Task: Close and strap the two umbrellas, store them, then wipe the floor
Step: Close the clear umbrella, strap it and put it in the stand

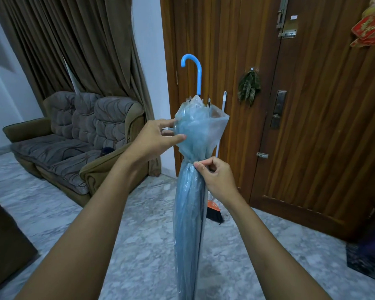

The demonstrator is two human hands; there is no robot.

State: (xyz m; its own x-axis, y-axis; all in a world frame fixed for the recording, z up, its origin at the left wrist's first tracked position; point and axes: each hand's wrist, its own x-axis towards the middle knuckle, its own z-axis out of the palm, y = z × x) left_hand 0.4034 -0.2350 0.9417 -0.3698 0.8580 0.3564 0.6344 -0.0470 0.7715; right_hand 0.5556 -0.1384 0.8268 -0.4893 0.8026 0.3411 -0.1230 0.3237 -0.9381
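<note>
head view: blue umbrella (189,213) stands upright before the door (312,126), hooked handle up. left hand (156,139) pinches its flared upper folds; right hand (214,176) pinches its cinched waist. broom (214,213) stands against the door.

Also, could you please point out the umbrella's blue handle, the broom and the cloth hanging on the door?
blue handle (199,81), head view: straight part below the hook.
broom (214,215), head view: dark bristles near the floor.
cloth (249,87), head view: middle of the hanging fabric.
</note>
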